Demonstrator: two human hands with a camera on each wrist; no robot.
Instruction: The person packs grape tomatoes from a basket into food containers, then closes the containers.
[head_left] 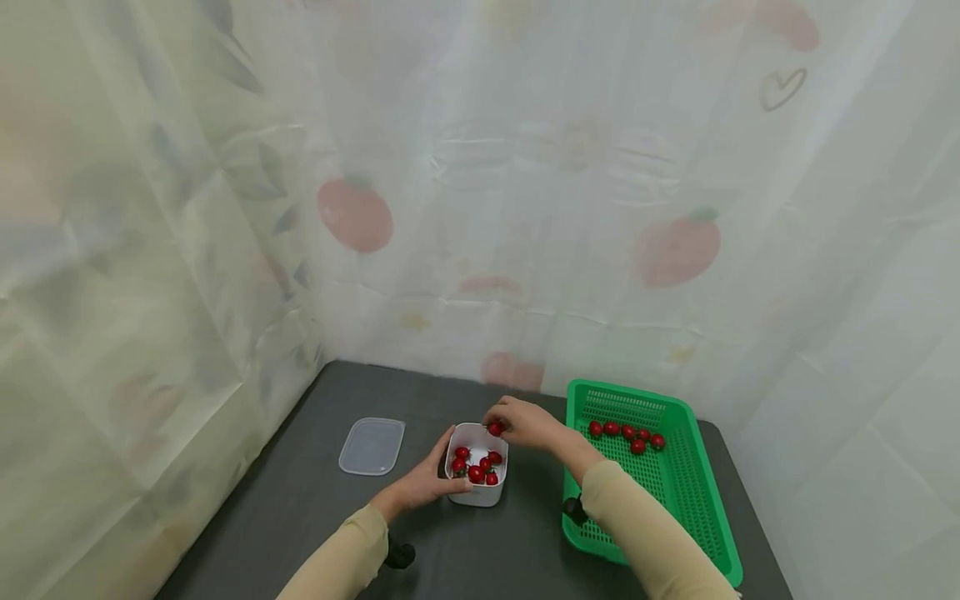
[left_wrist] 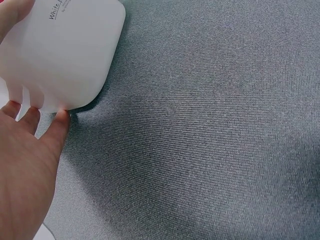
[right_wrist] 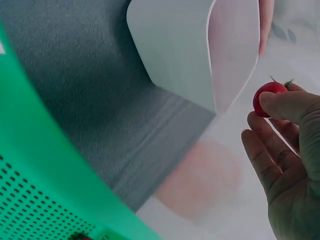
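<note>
Around the white tub point(head_left: 478, 497), left fingers point(left_wrist: 56, 128), partly hidden; near it, right fingers point(right_wrist: 261, 158) tight on a tomato point(right_wrist: 270, 88)

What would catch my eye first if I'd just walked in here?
Probably the bright green basket on the right of the dark table, with a few small red tomatoes inside. Next, the white tub near the table's middle, steadied by the left hand and holding more tomatoes. Above its far rim, the right hand pinches a single tomato.
</note>
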